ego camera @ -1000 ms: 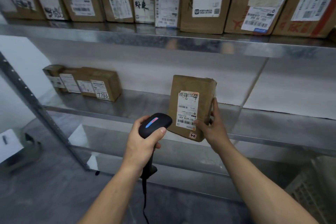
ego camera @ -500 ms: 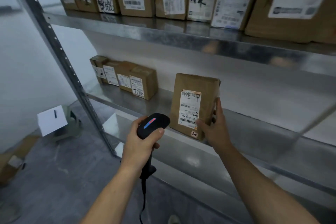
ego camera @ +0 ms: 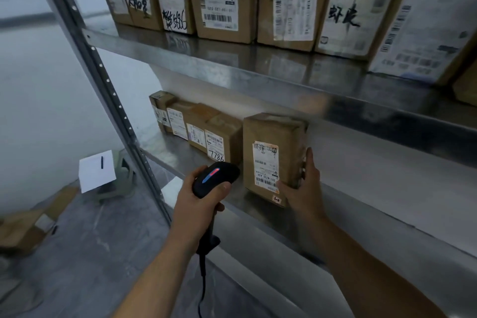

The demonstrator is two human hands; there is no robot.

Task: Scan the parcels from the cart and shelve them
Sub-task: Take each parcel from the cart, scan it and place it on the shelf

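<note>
Cardboard parcel (ego camera: 273, 147) looks all but shelved beside the 7786 box (ego camera: 227, 131), right hand (ego camera: 303, 188) pressing its side with straight fingers, left hand (ego camera: 196, 204) gripping the scanner (ego camera: 216, 178); cart out of view.

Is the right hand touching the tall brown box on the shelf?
Touching. The head view shows the right hand with its fingers flat against the tall box's side and its thumb on the front lower corner.
</note>
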